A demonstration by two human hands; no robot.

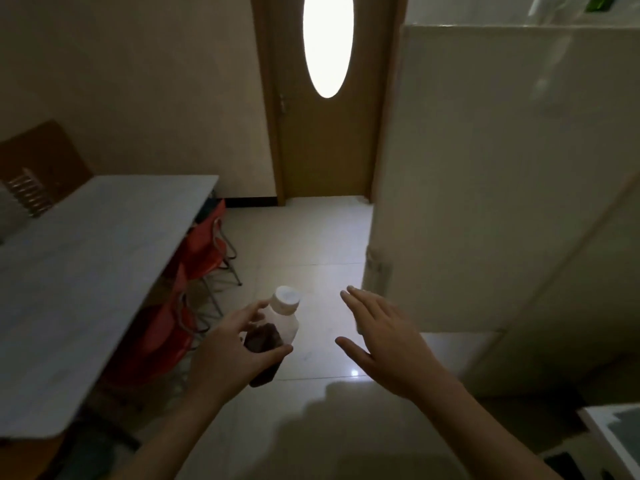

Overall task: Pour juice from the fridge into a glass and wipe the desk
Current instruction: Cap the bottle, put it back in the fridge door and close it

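Note:
My left hand [230,344] grips a clear juice bottle [277,327] with a white cap and dark liquid in its lower half, held tilted over the tiled floor. My right hand [384,336] hovers to the right of the bottle, fingers spread, holding nothing and not touching it. The white fridge [485,168] stands on the right with its door shut. The grey desk [86,271] runs along the left side. No glass is visible.
Red chairs [194,271] with metal legs are tucked under the desk. A wooden door [325,133] with an oval window is straight ahead. A brown board [45,157] leans at the desk's far end. A white surface edge [609,434] shows at lower right. Pale tiled floor lies between.

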